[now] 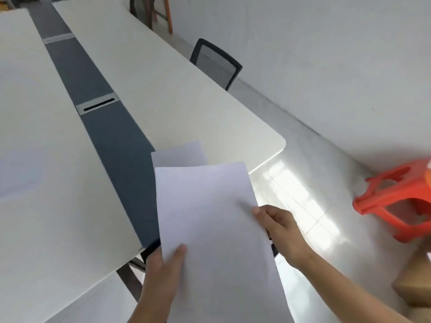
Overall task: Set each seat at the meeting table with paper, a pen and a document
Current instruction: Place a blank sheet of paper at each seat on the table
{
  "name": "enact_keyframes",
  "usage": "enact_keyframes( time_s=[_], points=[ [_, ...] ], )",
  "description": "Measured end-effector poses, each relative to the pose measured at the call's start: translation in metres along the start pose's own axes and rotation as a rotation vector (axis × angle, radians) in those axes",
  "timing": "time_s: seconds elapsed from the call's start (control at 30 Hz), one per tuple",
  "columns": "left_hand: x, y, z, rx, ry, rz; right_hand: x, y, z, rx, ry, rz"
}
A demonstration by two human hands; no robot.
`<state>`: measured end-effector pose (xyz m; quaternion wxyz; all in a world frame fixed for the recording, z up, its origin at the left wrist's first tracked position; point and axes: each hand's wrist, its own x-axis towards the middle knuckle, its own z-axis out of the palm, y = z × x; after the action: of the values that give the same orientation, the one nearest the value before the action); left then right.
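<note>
Left hand (161,273), right hand (281,228), holding two sheets (210,217)

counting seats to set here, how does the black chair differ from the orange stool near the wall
The black chair has a mesh backrest; the orange stool shows no backrest. The black chair is pushed in against the table edge; the orange stool sits away from the table, on the floor near the wall. The black chair is dark; the orange stool is bright plastic with cut-outs. Both are seats.
</note>
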<state>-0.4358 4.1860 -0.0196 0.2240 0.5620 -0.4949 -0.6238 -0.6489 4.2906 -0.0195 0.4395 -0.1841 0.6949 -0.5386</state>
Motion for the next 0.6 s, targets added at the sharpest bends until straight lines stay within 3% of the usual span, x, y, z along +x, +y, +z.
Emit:
enact_keyframes(
  time_s=[0.3,0.6],
  points=[
    [-0.102,-0.021,0.167,0.106,-0.273,0.004,-0.101,0.05,-0.2,0.057,0.24,-0.003],
    [-0.112,0.008,0.286,0.176,-0.45,0.102,-0.104,0.062,-0.312,0.173,0.405,-0.103]
  ],
)
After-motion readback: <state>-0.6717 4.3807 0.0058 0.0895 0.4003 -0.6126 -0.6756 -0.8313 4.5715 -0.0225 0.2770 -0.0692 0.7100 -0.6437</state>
